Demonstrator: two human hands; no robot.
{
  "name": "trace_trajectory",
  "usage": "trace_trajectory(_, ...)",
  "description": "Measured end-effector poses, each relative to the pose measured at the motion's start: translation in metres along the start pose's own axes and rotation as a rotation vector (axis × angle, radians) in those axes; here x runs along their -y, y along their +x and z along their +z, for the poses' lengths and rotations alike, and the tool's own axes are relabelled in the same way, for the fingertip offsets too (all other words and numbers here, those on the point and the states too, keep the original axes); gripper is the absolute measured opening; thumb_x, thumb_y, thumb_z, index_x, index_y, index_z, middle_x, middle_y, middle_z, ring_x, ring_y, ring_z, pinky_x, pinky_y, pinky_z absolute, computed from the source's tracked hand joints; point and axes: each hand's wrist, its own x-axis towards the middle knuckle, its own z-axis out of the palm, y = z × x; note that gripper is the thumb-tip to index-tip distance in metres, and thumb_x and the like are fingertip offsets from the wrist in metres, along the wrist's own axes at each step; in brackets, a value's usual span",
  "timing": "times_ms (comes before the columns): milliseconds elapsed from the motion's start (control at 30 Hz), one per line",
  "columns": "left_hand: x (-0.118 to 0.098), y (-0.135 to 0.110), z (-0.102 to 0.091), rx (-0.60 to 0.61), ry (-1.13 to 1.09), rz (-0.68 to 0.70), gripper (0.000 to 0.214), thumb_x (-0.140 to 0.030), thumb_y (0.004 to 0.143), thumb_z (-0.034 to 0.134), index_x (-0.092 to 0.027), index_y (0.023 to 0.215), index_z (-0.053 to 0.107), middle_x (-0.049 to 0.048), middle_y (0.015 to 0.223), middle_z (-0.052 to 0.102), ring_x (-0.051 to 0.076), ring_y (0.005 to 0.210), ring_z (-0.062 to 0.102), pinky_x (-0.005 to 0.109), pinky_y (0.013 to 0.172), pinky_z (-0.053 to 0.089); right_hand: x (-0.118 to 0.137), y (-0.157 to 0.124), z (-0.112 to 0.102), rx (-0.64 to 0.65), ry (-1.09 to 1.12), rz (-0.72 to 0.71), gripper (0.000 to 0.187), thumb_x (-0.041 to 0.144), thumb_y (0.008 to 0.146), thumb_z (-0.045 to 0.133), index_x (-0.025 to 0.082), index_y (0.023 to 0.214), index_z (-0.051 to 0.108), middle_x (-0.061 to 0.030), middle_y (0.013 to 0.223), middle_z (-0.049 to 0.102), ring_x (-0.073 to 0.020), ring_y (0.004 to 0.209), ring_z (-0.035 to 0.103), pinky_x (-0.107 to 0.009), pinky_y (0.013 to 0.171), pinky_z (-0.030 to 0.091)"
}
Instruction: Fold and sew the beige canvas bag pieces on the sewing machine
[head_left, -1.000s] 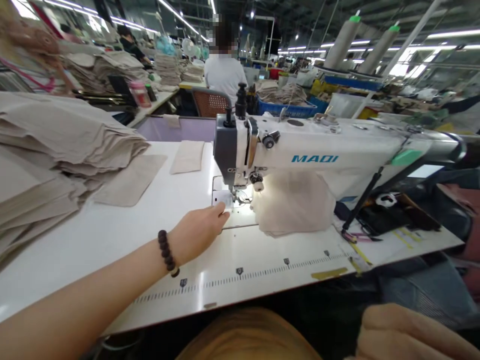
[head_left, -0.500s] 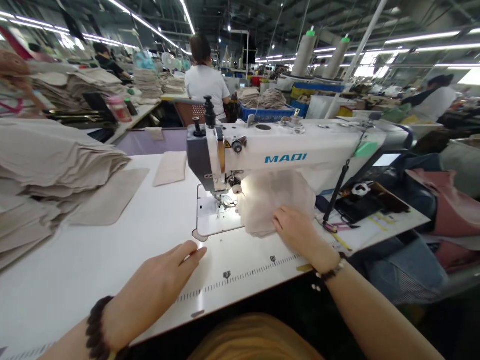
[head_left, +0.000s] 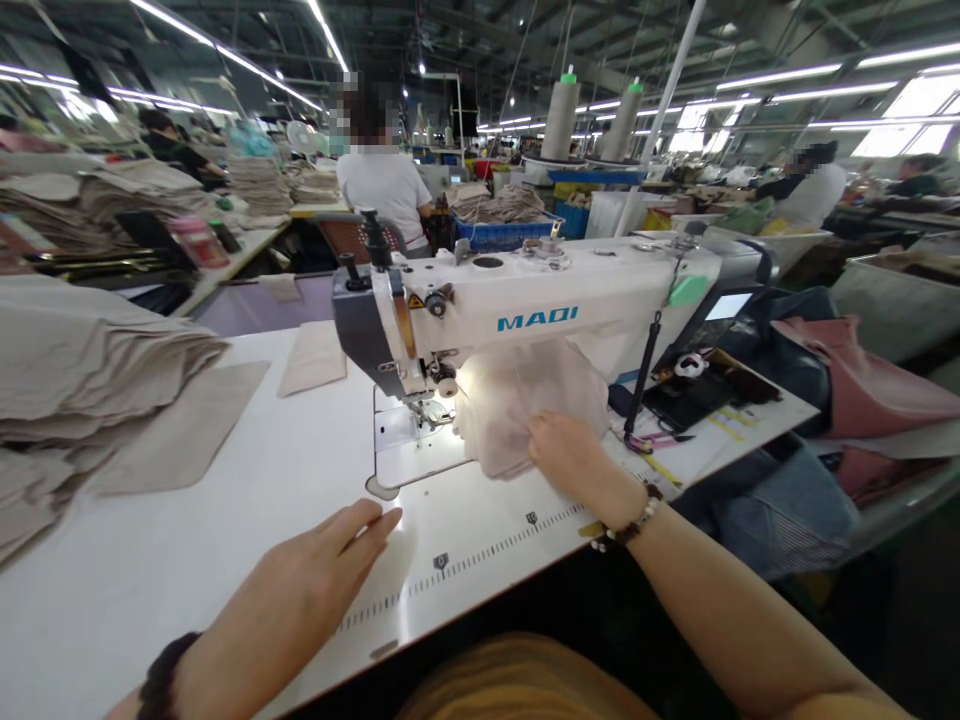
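Observation:
A white MAQI sewing machine (head_left: pixel 540 300) stands on the white table (head_left: pixel 247 520), its needle lit over the metal plate (head_left: pixel 409 450). A folded bundle of beige cloth (head_left: pixel 517 400) lies under the machine's arm, right of the needle. My right hand (head_left: pixel 574 460) rests on the front edge of that bundle, fingers curled onto the cloth. My left hand (head_left: pixel 300 590) lies flat on the bare table in front of the plate, fingers stretched out and holding nothing. A dark bead bracelet is on each wrist.
A tall stack of beige fabric pieces (head_left: pixel 82 370) fills the table's left side, with a loose piece (head_left: pixel 315 355) behind. Tools and a phone (head_left: pixel 690 390) lie at the right end. A person in a white shirt (head_left: pixel 382 190) sits ahead at another station.
My left hand has pulled back from the needle plate to the table's front. My right hand has come up from below and settled on the cloth bundle. The view has swung right.

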Motion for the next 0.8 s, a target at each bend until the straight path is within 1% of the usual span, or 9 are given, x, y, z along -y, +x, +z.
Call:
trace_trajectory(133,0.000,0.000,0.000,-0.004,-0.011,-0.018,0.034,-0.015,0.090,0.031,-0.018,0.116,0.052,0.0086,0.104,0.060,0.017,0.081,0.063,0.024,0.064,0.054,-0.012,0.001,-0.008,-0.010,0.137,0.035,0.024,0.010,0.081,0.044,0.015,0.068,0.063,-0.0067,0.070,0.066,-0.0168,0.066,0.058,-0.025,0.062,0.039)
trace_trajectory(267,-0.001,0.002,-0.002,-0.057,-0.005,0.035,0.034,-0.016,0.092,0.027,-0.015,0.115,0.052,0.0103,0.102,0.060,0.017,0.081,0.063,0.026,0.064,0.055,-0.024,-0.005,-0.021,-0.026,0.272,0.029,0.024,0.014,0.085,0.042,0.015,0.073,0.063,-0.0018,0.068,0.064,-0.0124,0.064,0.057,-0.021,0.060,0.037)
trace_trajectory(333,-0.003,0.007,-0.006,-0.079,-0.014,0.043,0.033,-0.017,0.092,0.028,-0.016,0.116,0.051,0.0105,0.104,0.060,0.018,0.085,0.063,0.028,0.068,0.055,-0.024,-0.013,-0.032,-0.029,0.313,0.019,0.023,0.016,0.086,0.042,0.015,0.073,0.061,-0.0004,0.066,0.062,-0.0115,0.062,0.055,-0.020,0.058,0.036)
trace_trajectory(433,-0.011,0.019,-0.012,-0.110,-0.047,0.028,0.034,-0.019,0.092,0.035,-0.015,0.124,0.044,0.0126,0.113,0.056,0.021,0.098,0.058,0.033,0.079,0.053,-0.011,-0.033,-0.048,-0.008,0.395,-0.029,0.021,0.016,0.086,0.044,0.016,0.071,0.058,0.0008,0.065,0.060,-0.0113,0.062,0.054,-0.021,0.059,0.035)
trace_trajectory(533,-0.025,0.039,-0.018,-0.156,-0.089,0.017,0.045,-0.013,0.089,0.040,-0.014,0.133,0.033,0.0170,0.129,0.045,0.024,0.114,0.048,0.039,0.091,0.047,0.010,-0.054,-0.056,0.098,0.518,-0.111,0.018,0.013,0.085,0.044,0.016,0.072,0.057,0.0007,0.068,0.059,-0.0114,0.065,0.053,-0.021,0.060,0.035)
trace_trajectory(600,-0.034,0.052,-0.021,-0.194,-0.116,0.072,0.048,-0.005,0.086,0.037,-0.015,0.132,0.034,0.0174,0.135,0.038,0.025,0.121,0.041,0.041,0.094,0.044,0.024,-0.064,-0.055,0.197,0.603,-0.203,0.018,0.011,0.084,0.044,0.016,0.072,0.056,0.0014,0.069,0.059,-0.0103,0.065,0.053,-0.019,0.060,0.035)
trace_trajectory(667,-0.040,0.059,-0.023,-0.186,-0.153,0.198,0.045,0.000,0.083,0.034,-0.016,0.123,0.045,0.0148,0.131,0.045,0.023,0.120,0.044,0.039,0.092,0.046,0.033,-0.069,-0.051,0.279,0.677,-0.274,0.017,0.010,0.084,0.045,0.017,0.074,0.057,0.0019,0.070,0.059,-0.0095,0.065,0.054,-0.018,0.061,0.036)
trace_trajectory(733,-0.040,0.055,-0.025,-0.122,-0.195,0.281,0.040,0.000,0.080,0.034,-0.016,0.111,0.054,0.0108,0.119,0.057,0.020,0.110,0.052,0.036,0.089,0.048,0.035,-0.072,-0.048,0.336,0.717,-0.297,0.014,0.011,0.084,0.048,0.017,0.077,0.059,0.0017,0.073,0.060,-0.0099,0.069,0.055,-0.018,0.063,0.038)
trace_trajectory(800,-0.033,0.041,-0.025,-0.052,-0.227,0.247,0.043,0.001,0.076,0.033,-0.017,0.108,0.056,0.0068,0.112,0.062,0.017,0.102,0.057,0.033,0.089,0.049,0.030,-0.074,-0.044,0.373,0.731,-0.282,0.009,0.014,0.083,0.053,0.016,0.082,0.061,0.0007,0.078,0.062,-0.0113,0.073,0.056,-0.019,0.067,0.039)
